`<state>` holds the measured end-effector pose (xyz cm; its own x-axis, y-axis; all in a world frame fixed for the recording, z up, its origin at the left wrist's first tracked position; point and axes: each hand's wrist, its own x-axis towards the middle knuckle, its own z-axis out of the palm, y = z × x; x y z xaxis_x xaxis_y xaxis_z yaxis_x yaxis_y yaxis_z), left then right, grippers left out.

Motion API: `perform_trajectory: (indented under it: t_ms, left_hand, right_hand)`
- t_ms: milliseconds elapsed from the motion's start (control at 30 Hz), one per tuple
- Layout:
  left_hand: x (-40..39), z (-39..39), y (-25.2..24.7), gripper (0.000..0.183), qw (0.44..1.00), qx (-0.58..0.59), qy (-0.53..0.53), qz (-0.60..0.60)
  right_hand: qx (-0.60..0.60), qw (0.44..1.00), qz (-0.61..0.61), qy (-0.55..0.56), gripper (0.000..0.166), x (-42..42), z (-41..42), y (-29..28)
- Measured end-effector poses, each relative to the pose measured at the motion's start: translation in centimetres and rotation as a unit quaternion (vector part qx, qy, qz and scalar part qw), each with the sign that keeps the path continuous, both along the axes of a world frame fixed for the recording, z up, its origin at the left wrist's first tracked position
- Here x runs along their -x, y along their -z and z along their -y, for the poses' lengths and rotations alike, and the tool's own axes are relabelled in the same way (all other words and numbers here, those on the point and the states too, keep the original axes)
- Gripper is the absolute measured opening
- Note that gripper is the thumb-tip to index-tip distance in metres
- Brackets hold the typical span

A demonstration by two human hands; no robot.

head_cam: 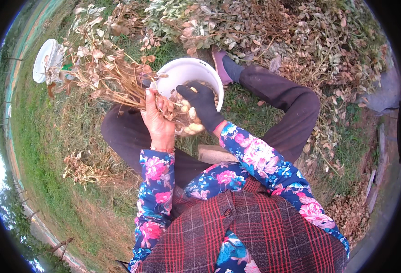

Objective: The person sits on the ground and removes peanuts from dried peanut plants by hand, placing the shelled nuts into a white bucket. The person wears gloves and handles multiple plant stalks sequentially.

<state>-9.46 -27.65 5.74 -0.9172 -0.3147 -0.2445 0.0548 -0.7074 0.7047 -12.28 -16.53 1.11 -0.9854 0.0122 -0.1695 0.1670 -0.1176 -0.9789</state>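
My bare left hand is closed around the stems of a dried peanut plant. Its leafy tops spread to the upper left, and the root end with a cluster of peanut pods points right. A dark glove covers my right hand, which is curled over these pods; one pale pod shows beside the thumb, while the other fingertips are hidden underneath. Both hands are at the near side of a white plastic bucket, partly over its mouth. Loose peanuts lie inside it.
A large heap of dried peanut plants spreads along the far side and right. A white container lies on the grass at upper left. My bent legs flank the bucket. A block rests on the ground between them.
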Motion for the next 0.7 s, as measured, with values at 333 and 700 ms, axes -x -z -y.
perform_trajectory:
  t_ms: [333,700]
  left_hand:
    - [0.9,-0.4,1.0,0.015,0.992,0.075,-0.093,0.027]
    - [1.0,-1.2,1.3,0.015,0.986,0.112,-0.119,0.035]
  right_hand:
    - [-0.056,0.998,0.017,-0.014,0.032,1.4,1.9,2.1]
    - [-0.032,0.999,0.03,-0.001,0.035,1.8,2.8,6.2]
